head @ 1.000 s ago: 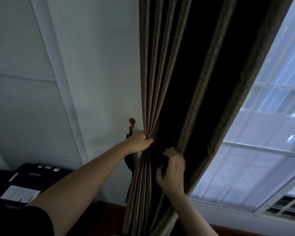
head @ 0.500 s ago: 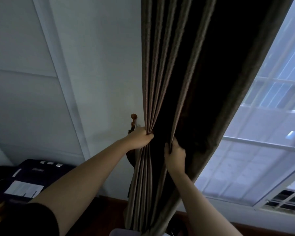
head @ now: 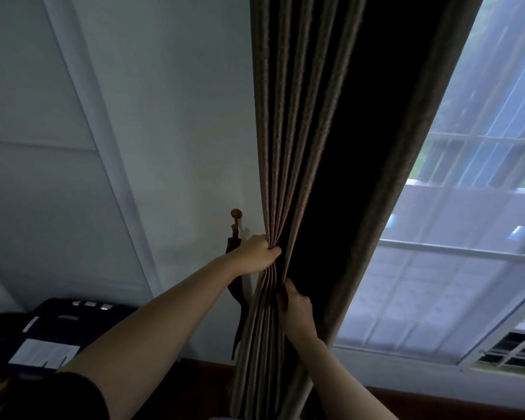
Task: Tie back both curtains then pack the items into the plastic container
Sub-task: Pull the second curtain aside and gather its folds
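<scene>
While bunched into pleats, one curtain (head: pixel 315 147) only, hanging just right of the wall hook (head: pixel 236 213). Gripped just below-right of hook by left hand (head: pixel 256 253), fingers curled tight round the outer pleats. Pinched lower down, further below-right of hook, by right hand (head: pixel 296 307), fingers closed on an inner fold, tips buried in cloth. One dark tieback strap (head: pixel 236 301) hanging from hook, partly hidden behind left wrist and curtain edge. One window (head: pixel 467 268) well right of hook, left part blocked by curtain. One dark box (head: pixel 73 313) far below-left of hook, one white sheet (head: pixel 46 356) on top. Two hands, one hook.
</scene>
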{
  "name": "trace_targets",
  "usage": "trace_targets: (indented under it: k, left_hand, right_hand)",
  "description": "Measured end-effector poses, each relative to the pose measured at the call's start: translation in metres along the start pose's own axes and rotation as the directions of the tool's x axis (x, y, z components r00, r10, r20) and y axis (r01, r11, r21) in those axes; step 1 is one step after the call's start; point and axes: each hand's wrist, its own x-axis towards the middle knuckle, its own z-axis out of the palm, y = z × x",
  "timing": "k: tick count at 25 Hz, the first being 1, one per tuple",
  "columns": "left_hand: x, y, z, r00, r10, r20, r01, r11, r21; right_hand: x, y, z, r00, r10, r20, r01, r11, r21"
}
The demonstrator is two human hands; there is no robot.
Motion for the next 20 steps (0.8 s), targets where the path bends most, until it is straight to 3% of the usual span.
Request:
trace_targets:
  k: [3, 9, 14, 15, 16, 17, 18, 19, 20]
  left_hand:
    - [0.000, 0.003, 0.002, 1.000, -0.007, -0.006, 0.007, 1.000, -0.012]
    - [-0.006, 0.008, 0.004, 0.999, -0.031, 0.025, 0.032, 0.999, -0.042]
    - [-0.008, 0.011, 0.009, 0.989, 0.066, -0.136, -0.062, 0.997, 0.038]
    - [-0.007, 0.011, 0.010, 0.985, 0.057, -0.161, -0.053, 0.998, 0.028]
    - [-0.008, 0.010, 0.011, 0.984, 0.047, -0.175, -0.046, 0.999, 0.012]
    - [-0.009, 0.009, 0.012, 0.983, 0.038, -0.182, -0.038, 0.999, 0.001]
    - [-0.009, 0.008, 0.012, 0.981, 0.044, -0.188, -0.046, 0.999, -0.002]
    - [-0.009, 0.006, 0.012, 0.980, 0.048, -0.194, -0.049, 0.999, 0.001]
    - [-0.009, 0.005, 0.011, 0.978, 0.050, -0.201, -0.050, 0.999, 0.007]
  right_hand:
    - [-0.004, -0.006, 0.004, 0.998, -0.049, 0.028, 0.050, 0.998, -0.026]
    - [-0.012, -0.006, 0.026, 0.989, 0.002, 0.145, -0.016, 0.995, 0.099]
    - [-0.012, -0.011, 0.011, 0.978, -0.015, 0.207, -0.020, 0.986, 0.164]
    - [-0.019, -0.013, 0.006, 0.993, -0.035, 0.116, 0.022, 0.993, 0.112]
    - [-0.027, -0.015, 0.001, 0.994, -0.066, -0.090, 0.070, 0.996, 0.052]
    - [-0.035, -0.014, -0.006, 0.928, -0.089, -0.361, 0.099, 0.995, 0.010]
    - [-0.039, -0.013, -0.017, 0.779, -0.083, -0.622, 0.095, 0.995, -0.013]
    - [-0.038, -0.014, -0.031, 0.631, -0.046, -0.774, 0.073, 0.997, 0.000]
    - [-0.031, -0.015, -0.046, 0.585, 0.012, -0.811, 0.057, 0.997, 0.056]
